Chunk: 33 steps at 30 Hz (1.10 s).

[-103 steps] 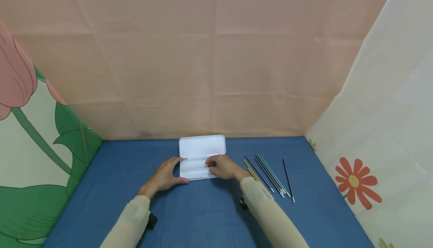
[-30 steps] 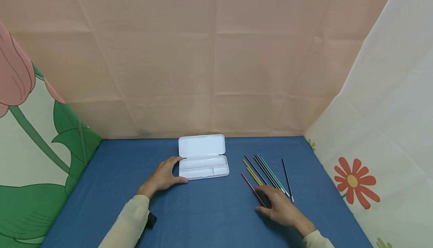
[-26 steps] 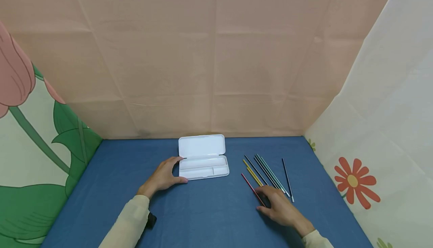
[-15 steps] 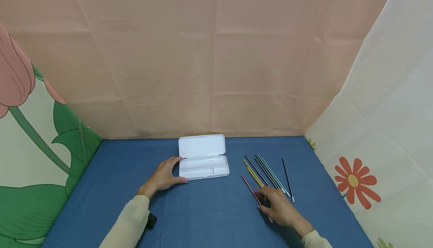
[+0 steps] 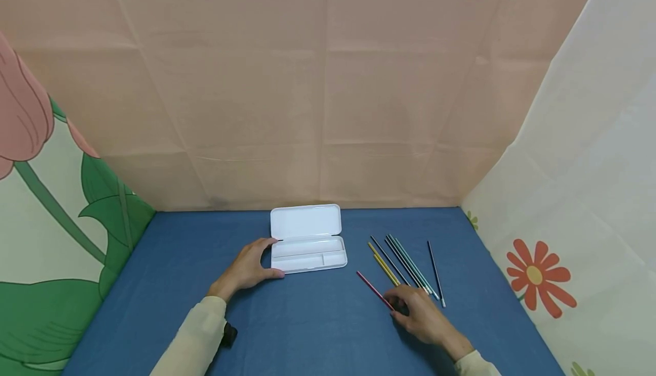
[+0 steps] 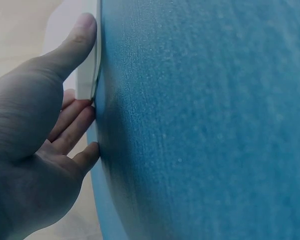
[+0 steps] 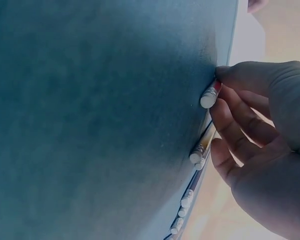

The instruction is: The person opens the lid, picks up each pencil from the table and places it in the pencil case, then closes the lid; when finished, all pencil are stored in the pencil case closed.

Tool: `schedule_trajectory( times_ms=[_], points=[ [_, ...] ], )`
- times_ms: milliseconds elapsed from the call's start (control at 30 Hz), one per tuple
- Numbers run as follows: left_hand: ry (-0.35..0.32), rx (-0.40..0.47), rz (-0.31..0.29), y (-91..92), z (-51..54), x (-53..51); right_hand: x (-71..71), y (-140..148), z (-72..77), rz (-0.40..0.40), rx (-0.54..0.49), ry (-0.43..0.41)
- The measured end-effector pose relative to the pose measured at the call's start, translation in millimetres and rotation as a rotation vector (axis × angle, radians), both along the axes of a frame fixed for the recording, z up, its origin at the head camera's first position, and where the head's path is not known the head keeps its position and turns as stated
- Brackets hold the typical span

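Note:
A white hinged case (image 5: 307, 261) lies with its lid raised, its compartments bare. My left hand (image 5: 245, 268) holds its left end between thumb and fingers; the left wrist view shows the thumb (image 6: 78, 42) on the case (image 6: 87, 75). Between thumb and fingers my right hand (image 5: 420, 314) pinches a red pencil (image 5: 373, 289), whose white end (image 7: 208, 100) faces the camera in the right wrist view. Just beyond that hand (image 7: 260, 110) are two yellow pencils (image 5: 384, 265), then several dark and green ones (image 5: 410, 262), side by side.
One dark pencil (image 5: 436, 273) lies apart at the far right of the group. A blue cloth (image 5: 318, 330) covers the table, with a beige sheet (image 5: 318, 108) behind it and patterned sheets at both sides.
My right hand has moved from the case to the pencils and taken hold of the red one. The pencil's far tip has swung left. My left hand stays at the case.

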<state>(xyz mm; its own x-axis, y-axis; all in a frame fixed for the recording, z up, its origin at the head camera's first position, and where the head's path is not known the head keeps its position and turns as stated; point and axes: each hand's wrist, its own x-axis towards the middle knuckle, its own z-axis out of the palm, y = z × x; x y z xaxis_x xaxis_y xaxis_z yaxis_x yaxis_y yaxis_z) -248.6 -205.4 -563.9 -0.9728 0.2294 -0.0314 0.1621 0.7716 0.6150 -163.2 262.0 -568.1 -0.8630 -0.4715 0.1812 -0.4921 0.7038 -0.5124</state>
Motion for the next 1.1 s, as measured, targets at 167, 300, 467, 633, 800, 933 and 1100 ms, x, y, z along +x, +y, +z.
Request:
schedule_trajectory(
  times_ms=[167, 300, 467, 633, 800, 933, 1100],
  points=[
    [-0.001, 0.008, 0.002, 0.5, 0.0, 0.3, 1.2, -2.5, 1.5, 0.0, 0.003, -0.007],
    [-0.002, 0.009, 0.003, 0.1, -0.6, 0.0, 1.5, -4.5, 4.3, 0.004, 0.02, -0.033],
    [-0.008, -0.001, 0.003, -0.6, -1.9, -1.0, 2.1, -6.3, 6.6, 0.013, 0.04, -0.052],
    [-0.003, -0.004, 0.0, -0.9, -1.9, -1.5, 2.3, -6.5, 7.7, 0.06, 0.044, -0.015],
    [-0.004, -0.004, 0.001, -1.3, -2.4, -1.4, 1.2, -8.2, 11.3, 0.099, 0.051, -0.003],
    [-0.004, 0.005, 0.003, -1.6, -2.6, -1.5, 0.5, -9.1, 17.9, 0.115, 0.03, -0.013],
    [-0.002, -0.003, -0.007, -1.0, -2.9, -1.8, -2.3, -9.6, 24.4, 0.122, 0.024, -0.006]
  ],
)
